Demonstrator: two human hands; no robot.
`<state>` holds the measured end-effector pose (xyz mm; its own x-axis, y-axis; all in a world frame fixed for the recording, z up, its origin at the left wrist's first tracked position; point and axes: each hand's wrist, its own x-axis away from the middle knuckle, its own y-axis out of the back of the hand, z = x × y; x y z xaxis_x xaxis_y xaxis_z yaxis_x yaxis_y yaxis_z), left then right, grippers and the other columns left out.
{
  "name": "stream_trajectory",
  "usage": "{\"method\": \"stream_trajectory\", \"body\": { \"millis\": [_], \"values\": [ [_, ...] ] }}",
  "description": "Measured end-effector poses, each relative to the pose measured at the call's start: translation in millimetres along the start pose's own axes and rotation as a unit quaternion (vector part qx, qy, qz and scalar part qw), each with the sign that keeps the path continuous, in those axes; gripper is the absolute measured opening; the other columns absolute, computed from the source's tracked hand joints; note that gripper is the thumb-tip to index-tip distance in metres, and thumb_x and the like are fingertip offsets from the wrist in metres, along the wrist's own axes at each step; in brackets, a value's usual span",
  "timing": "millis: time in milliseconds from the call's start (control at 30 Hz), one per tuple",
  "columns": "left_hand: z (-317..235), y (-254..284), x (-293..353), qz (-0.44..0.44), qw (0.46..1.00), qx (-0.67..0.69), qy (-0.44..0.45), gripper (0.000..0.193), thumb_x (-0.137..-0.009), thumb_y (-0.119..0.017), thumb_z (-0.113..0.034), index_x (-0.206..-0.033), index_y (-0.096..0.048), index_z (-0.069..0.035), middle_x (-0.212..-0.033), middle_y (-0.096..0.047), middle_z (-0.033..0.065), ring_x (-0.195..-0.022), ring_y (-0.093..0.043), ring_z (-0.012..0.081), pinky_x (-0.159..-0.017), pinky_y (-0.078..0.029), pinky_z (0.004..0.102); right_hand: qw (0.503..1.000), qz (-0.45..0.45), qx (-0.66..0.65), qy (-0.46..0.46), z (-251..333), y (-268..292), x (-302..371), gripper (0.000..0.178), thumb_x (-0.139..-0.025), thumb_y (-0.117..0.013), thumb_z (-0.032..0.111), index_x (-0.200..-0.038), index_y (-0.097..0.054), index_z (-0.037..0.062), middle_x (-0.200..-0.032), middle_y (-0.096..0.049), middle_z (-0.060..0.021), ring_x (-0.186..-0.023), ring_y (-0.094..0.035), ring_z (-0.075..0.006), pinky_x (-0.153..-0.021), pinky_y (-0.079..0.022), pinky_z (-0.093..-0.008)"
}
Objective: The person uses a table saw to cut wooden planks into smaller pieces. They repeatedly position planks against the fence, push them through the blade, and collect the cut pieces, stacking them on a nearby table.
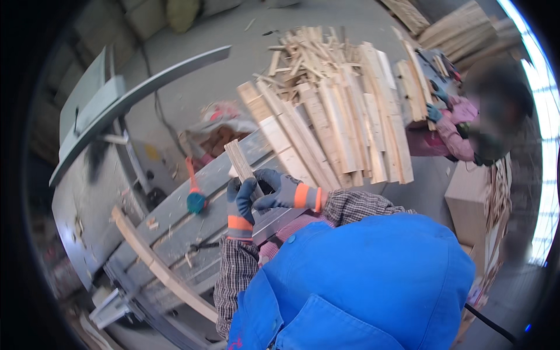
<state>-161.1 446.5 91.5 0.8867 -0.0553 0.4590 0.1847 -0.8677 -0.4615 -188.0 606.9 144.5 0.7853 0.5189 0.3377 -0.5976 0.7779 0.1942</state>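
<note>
Both hands wear dark grey-blue work gloves with orange cuff bands. My left hand [240,204] is closed around the near end of a short wood strip [238,161]. From the right, my right hand [279,189] closes on the same strip, its fingers beside the left ones. The strip tilts up and away from me, and its lower end is hidden by the gloves. Under my hands lies a grey metal bench [219,179] with long slats. Left of them on the bench rests a brush-like tool [196,200] with an orange handle and teal head.
A large pile of wooden boards [332,116] stands beyond my hands. A long wood piece [169,274] crosses the bench at left, near a machine with a curved metal edge [140,102]. At right, a co-worker's gloved hand [433,112] touches boards. A wood stack [469,195] stands nearby.
</note>
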Motion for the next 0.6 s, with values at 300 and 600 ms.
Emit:
{"method": "stream_trajectory", "body": {
  "millis": [300,600],
  "values": [
    [37.7,-6.9,-29.3,-0.097,0.961,-0.211,-0.148,0.036,-0.084,-0.072,-0.013,-0.115,-0.062,0.002,-0.104,-0.066,0.0112,-0.094,-0.062,0.0181,-0.085,-0.051,0.0310,0.915,-0.307,-0.263,0.019,-82.7,218.6,81.7,0.047,-0.083,-0.071,0.017,-0.125,-0.059,-0.0003,-0.111,-0.067,-0.0083,-0.101,-0.062,-0.0164,-0.088,-0.050,-0.0292],
    [107.1,73.1,-13.2,-0.284,0.792,-0.533,-0.088,0.079,-0.067,-0.085,-0.038,-0.124,-0.053,0.007,-0.114,-0.061,0.0214,-0.102,-0.061,0.0320,-0.088,-0.049,0.0410,0.760,-0.648,-0.033,0.039,-205.2,447.3,117.8,0.038,-0.083,-0.076,0.013,-0.115,-0.063,-0.0038,-0.110,-0.065,-0.0126,-0.094,-0.060,-0.0191,-0.086,-0.049,-0.0317]
  ]
}}
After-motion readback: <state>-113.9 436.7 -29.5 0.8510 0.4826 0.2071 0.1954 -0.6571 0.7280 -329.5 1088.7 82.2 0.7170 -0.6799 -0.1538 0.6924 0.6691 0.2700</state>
